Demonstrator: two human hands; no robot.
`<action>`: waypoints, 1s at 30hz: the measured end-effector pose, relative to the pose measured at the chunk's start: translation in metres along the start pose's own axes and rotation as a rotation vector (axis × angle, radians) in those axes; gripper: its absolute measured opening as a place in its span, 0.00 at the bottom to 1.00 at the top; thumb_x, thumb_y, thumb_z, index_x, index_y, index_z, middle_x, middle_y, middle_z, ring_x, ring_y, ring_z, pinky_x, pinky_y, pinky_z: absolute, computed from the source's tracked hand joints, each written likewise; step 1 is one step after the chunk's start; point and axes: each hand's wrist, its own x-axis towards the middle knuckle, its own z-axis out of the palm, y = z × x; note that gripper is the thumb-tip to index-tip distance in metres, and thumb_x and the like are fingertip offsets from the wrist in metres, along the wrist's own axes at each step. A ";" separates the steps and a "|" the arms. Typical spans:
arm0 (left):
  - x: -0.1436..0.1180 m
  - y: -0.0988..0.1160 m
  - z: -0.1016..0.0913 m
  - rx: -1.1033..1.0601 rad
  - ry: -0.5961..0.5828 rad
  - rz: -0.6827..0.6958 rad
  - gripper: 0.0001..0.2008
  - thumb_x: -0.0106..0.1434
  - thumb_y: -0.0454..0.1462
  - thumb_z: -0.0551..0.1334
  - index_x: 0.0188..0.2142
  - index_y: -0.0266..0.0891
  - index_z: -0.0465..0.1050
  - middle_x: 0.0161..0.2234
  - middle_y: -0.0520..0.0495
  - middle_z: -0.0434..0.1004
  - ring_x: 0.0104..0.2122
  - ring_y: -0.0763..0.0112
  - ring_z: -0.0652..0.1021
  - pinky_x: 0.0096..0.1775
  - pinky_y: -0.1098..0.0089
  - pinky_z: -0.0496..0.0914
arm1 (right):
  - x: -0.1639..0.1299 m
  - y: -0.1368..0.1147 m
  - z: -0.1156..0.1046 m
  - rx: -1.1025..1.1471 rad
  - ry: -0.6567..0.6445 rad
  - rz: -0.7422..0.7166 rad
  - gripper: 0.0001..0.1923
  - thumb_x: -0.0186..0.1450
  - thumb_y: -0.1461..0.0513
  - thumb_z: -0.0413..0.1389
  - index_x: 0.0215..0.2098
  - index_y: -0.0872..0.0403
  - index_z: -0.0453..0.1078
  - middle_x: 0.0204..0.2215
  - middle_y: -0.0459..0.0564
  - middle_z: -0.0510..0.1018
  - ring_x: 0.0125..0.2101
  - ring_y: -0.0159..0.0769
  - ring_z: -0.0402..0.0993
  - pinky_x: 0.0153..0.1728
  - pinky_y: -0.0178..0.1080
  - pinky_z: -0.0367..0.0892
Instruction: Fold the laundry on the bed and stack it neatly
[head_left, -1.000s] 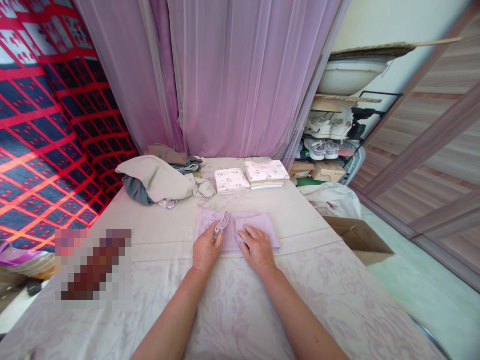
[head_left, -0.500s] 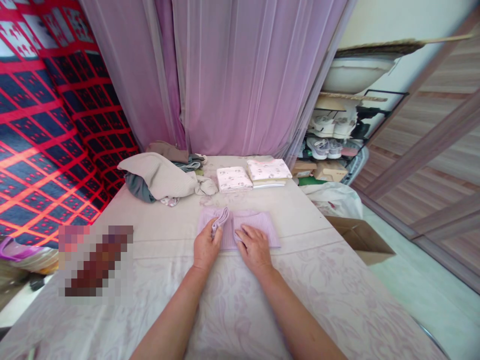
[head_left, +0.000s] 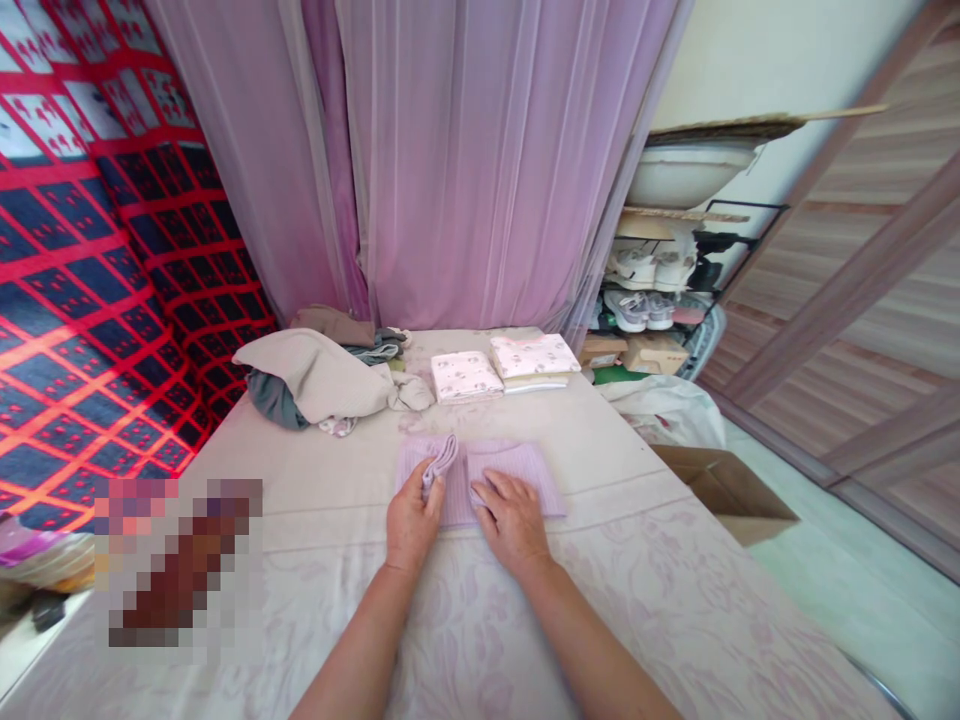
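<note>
In the head view, the lilac ribbed cloth lies on the cloth-covered top, between its left and right edges and nearer than the patterned folded pieces towards the far edge. It is doubled: a flat panel lies at its right, and at its left a thick folded edge stands up off the layer beneath. The work in hand is judged to be shaping this fold. Good practice would be to lift all layers of the raised edge together, hold the right panel down with light, even pressure so that the ribs run straight, and lay the edge down parallel to the panel's side before smoothing outward from the middle. The likely fault is a slipped inner layer or a pucker, as knit of this kind probably stretches when pulled. As to pose, the left hand is turned partly on its side, pinching the raised edge between thumb and fingers. The right hand rests palm down on the right panel, fingers slightly bent and a little apart, fingertips at the panel's inner border; no pinch is evident there. Both forearms reach in from the near side and converge towards the cloth, with the wrists low over the covering.
</note>
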 end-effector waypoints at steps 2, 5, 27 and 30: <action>0.001 0.000 0.000 -0.014 0.003 0.004 0.20 0.63 0.44 0.53 0.51 0.42 0.71 0.32 0.50 0.80 0.27 0.71 0.77 0.33 0.73 0.70 | 0.001 -0.002 0.000 0.015 0.031 0.014 0.16 0.63 0.63 0.53 0.49 0.47 0.73 0.51 0.52 0.74 0.50 0.41 0.68 0.51 0.46 0.59; 0.001 0.000 -0.001 -0.035 0.007 0.016 0.19 0.63 0.43 0.54 0.50 0.41 0.72 0.37 0.48 0.81 0.35 0.68 0.79 0.38 0.71 0.71 | 0.002 -0.006 0.001 0.023 0.025 0.007 0.16 0.63 0.63 0.54 0.49 0.47 0.73 0.52 0.52 0.74 0.51 0.41 0.67 0.52 0.47 0.58; -0.002 -0.008 0.005 0.156 -0.072 0.407 0.26 0.59 0.28 0.55 0.56 0.45 0.67 0.64 0.43 0.58 0.61 0.60 0.62 0.57 0.57 0.64 | -0.018 0.044 -0.023 0.071 -0.009 0.045 0.24 0.52 0.70 0.50 0.46 0.51 0.71 0.54 0.52 0.71 0.55 0.42 0.64 0.57 0.49 0.57; -0.005 -0.005 0.002 0.274 -0.154 0.583 0.24 0.56 0.25 0.57 0.50 0.47 0.74 0.66 0.45 0.51 0.65 0.53 0.54 0.59 0.49 0.59 | -0.027 0.072 -0.032 0.048 0.017 0.092 0.25 0.52 0.69 0.50 0.47 0.50 0.71 0.54 0.52 0.72 0.56 0.42 0.64 0.57 0.49 0.57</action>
